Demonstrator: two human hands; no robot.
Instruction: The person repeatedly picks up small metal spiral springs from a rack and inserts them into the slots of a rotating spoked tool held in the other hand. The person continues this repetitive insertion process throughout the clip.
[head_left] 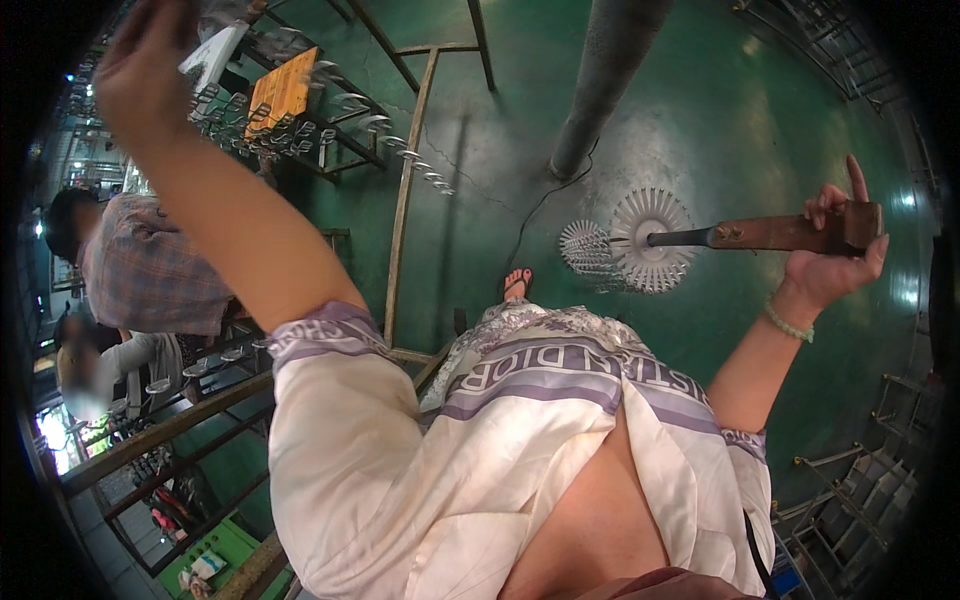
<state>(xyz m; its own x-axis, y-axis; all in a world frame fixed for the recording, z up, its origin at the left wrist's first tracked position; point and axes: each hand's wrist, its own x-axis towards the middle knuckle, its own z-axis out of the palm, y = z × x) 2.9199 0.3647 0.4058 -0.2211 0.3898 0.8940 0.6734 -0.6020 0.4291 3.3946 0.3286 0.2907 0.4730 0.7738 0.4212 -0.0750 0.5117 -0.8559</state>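
My left hand (150,85) is raised at the upper left, its fingers blurred and partly cut off by the edge. Below and beside it are many curved metal pieces (235,125), near an orange board (283,92). What that hand touches, if anything, is not clear. My right hand (835,240), at the far right, is closed around the end of a long brown handle-like bar (775,234), with one finger pointing out. A dark rod (680,239) runs from the bar to a round rack (652,238) with metal pieces fanned around its rim.
A second, smaller fan of metal pieces (585,246) adjoins the rack. A thick grey post (600,95), a dark cable (530,215) and a metal frame (405,210) stand ahead. Two people are at left, one in a plaid shirt (155,265). Frames (850,455) stand at right.
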